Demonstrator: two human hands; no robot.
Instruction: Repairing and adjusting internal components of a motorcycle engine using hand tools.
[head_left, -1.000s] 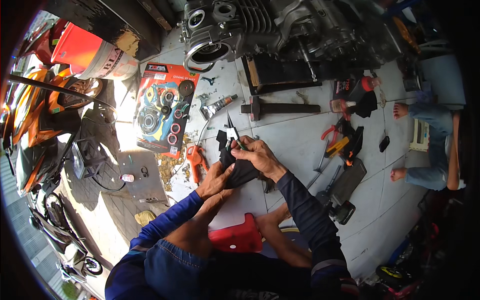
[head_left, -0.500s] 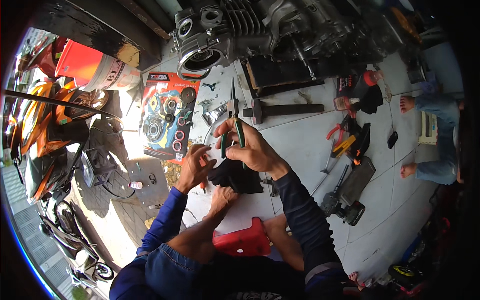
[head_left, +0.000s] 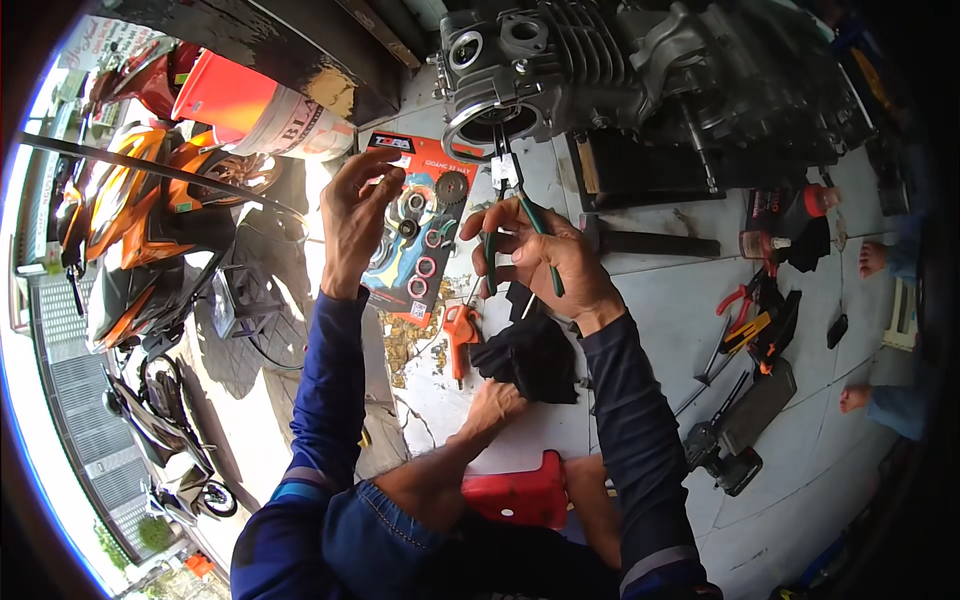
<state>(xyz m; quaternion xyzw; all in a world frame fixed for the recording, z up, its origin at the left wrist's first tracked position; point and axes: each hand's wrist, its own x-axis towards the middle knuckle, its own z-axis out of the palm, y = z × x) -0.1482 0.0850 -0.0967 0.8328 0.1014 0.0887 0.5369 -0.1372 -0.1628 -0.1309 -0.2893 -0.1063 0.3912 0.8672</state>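
Observation:
My right hand (head_left: pixel 565 262) grips long-nosed pliers (head_left: pixel 506 173) with green handles, its fingers wrapped about the handles. The pliers' thin jaws point away from me, their tips at the round opening (head_left: pixel 455 140) of a grey engine block (head_left: pixel 590 90); whether they touch it I cannot tell. My left hand (head_left: pixel 355 215) is raised with fingers loosely bent and apart, nothing seen in it. Just beyond it lies a flat gasket pack (head_left: pixel 450 160) holding rings and a gear. A black cloth (head_left: pixel 530 360) and an orange-handled tool (head_left: pixel 460 338) are on the floor nearer me.
A hammer (head_left: pixel 660 244) lies right of the pliers. Further right are red-handled pliers (head_left: pixel 735 300), a cordless drill (head_left: pixel 725 455) and bottles (head_left: pixel 822 200). A bucket (head_left: pixel 290 125) and motorbikes (head_left: pixel 140 240) stand left. Another person's feet (head_left: pixel 855 398) show at right.
My right hand has brought the pliers forward to the engine opening. My left hand has lifted away from the orange-handled tool, which now shows fully. The view has shifted.

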